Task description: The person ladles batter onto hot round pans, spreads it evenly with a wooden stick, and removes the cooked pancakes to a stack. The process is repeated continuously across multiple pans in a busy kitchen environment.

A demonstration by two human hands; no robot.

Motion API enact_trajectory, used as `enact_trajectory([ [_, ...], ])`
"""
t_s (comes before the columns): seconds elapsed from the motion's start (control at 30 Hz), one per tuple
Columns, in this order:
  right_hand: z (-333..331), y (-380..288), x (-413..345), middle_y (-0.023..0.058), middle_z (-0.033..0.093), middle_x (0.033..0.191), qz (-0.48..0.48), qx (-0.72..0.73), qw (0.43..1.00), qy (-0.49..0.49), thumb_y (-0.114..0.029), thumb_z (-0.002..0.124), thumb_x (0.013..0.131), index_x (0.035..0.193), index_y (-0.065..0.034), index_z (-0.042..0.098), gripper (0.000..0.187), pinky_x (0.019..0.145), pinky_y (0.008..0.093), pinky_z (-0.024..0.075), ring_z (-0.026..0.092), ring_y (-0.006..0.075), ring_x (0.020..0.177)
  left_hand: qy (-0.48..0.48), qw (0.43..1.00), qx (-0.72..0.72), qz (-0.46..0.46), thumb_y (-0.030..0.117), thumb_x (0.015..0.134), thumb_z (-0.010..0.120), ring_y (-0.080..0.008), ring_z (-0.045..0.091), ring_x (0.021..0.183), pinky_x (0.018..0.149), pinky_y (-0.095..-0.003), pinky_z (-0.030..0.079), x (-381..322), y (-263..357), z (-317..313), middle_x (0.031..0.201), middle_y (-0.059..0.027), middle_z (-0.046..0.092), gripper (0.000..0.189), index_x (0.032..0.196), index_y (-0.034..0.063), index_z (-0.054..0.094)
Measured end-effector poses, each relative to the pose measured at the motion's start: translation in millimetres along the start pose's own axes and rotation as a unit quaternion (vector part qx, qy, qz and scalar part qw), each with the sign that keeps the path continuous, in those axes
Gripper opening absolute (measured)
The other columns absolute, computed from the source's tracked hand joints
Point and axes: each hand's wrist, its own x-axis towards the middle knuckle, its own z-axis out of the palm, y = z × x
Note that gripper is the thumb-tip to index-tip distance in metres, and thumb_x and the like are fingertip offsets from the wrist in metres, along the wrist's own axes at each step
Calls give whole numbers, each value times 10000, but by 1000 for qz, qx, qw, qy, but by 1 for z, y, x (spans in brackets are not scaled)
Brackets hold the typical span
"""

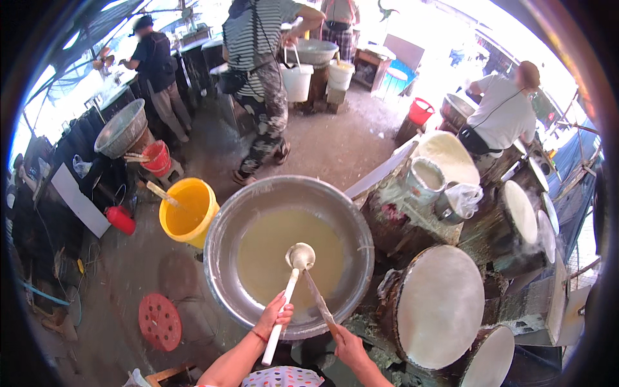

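A large round metal basin (355, 295) in front of me holds a pool of pale yellowish batter (271, 242). My left hand (278, 312) grips the white handle of a ladle (288, 290), whose batter-coated head (301, 254) hangs over the middle of the pool. In my right hand (352, 347) is a flat, batter-smeared wooden stick (319, 300), its far tip against or just under the ladle head. Whether that tip touches it, I cannot tell. Left of the basin stands a yellow bucket (188, 227) of batter with a wooden stick leaning in it.
Round griddles (440, 307) covered with pale sheets line the right side, some steaming. A cluttered stand (416, 213) holds a batter pail. A red plastic stool (159, 321) sits at left. One person (261, 72) carries a white bucket (296, 80); another (503, 106) bends at right.
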Motion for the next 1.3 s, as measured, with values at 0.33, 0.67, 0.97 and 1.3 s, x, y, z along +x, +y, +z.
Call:
enact_trajectory([
  [0.33,-56,-107,-9,120,613,699,-203,72,964,155,-41,532,953,1362,-132,522,420,585,314,515,633,172,599,-128,935,262,203,236,1024,476,-14,335,495,377,-140,279,-110,55,199,795,7,450,414,1433,236,414],
  [0.67,-44,-75,0,83,557,752,-248,-129,910,307,-197,684,845,1271,-305,615,444,546,408,493,600,296,630,-91,990,80,75,186,1033,440,-11,336,495,363,-127,310,-115,51,173,836,0,428,304,1335,216,418],
  [0.97,-64,-43,-67,-10,542,711,-198,-218,852,432,-165,763,766,1208,-329,662,482,462,321,469,576,156,576,-98,988,6,-117,196,1029,457,-28,363,497,338,-153,370,-106,19,194,833,-27,430,338,1358,270,437],
  [1.3,-88,88,-277,36,566,752,29,-136,800,583,-133,746,805,1170,-192,697,372,499,319,475,584,182,591,-115,908,-29,-402,220,1050,379,-80,440,492,357,-213,447,-82,-207,314,755,-52,433,300,843,3,399],
])
